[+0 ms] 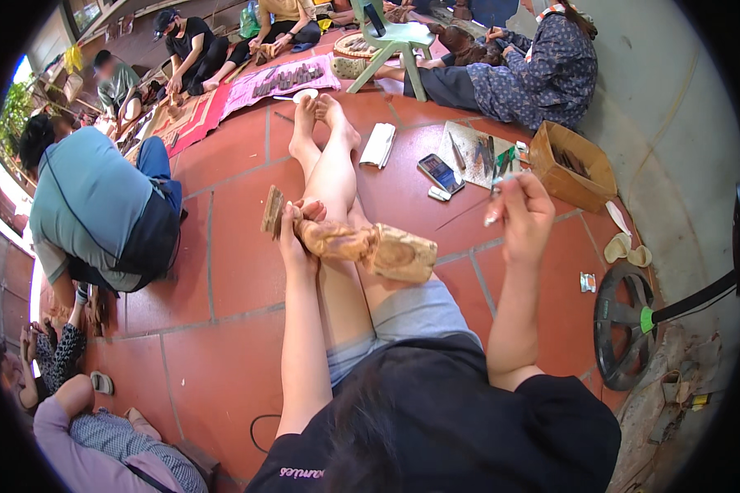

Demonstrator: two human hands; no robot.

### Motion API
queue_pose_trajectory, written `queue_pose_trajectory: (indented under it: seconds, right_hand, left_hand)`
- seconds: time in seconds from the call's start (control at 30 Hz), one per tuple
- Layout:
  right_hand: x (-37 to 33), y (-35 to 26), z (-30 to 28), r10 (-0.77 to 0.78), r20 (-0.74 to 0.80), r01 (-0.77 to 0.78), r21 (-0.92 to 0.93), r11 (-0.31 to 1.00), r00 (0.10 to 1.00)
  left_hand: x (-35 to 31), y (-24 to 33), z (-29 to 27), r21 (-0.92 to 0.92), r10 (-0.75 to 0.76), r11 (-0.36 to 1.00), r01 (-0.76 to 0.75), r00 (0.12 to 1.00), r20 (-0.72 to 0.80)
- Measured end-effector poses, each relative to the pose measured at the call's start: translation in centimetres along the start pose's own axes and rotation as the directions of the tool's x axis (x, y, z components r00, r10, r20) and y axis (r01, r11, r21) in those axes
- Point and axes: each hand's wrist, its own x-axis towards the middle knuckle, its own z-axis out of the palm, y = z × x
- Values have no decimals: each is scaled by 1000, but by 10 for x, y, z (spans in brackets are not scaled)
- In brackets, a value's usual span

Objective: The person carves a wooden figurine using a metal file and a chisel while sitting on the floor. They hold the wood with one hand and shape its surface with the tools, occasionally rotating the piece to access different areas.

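Observation:
My left hand (292,238) is closed round a brown wood carving (403,253) above my outstretched legs. The carving lies nearly level, with a rounded, figure-like middle and a blocky end towards the right. Its other end sticks out left of my fingers. My right hand (521,215) is raised to the right of the carving and apart from it, fingertips pinched together. Something small and thin seems to be in that pinch; a fine dark line runs left from it, too slight to name.
On the tiled floor ahead lie a phone (441,174), a folded white cloth (378,145), and a board (471,154) with slim tools. A cardboard box (572,168) stands by the wall, near a black fan (625,326). Several people sit around; a green chair (396,41) is at the back.

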Motion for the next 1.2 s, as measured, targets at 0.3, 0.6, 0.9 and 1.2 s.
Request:
queue_pose_trajectory:
  seconds: [0.3, 0.6, 0.9, 1.2]
  right_hand:
    - [-38, 31, 60, -96, 71, 114, -323, 940, 993]
    - [-45, 69, 52, -3, -18, -3, -342, 940, 1000]
    - [-29, 101, 15, 426, 144, -355, -353, 865, 893]
    - [-15, 43, 24, 404, 112, -395, -92, 914, 908]
  left_hand:
    - [-12, 12, -11, 108, 76, 991, -76, 997, 6]
    - [-13, 9, -10, 71, 148, 987, -147, 989, -13]
    - [-7, 10, -17, -83, 18, 997, -8, 992, 123]
    - [-43, 28, 39, 250, 194, 941, -227, 970, 149]
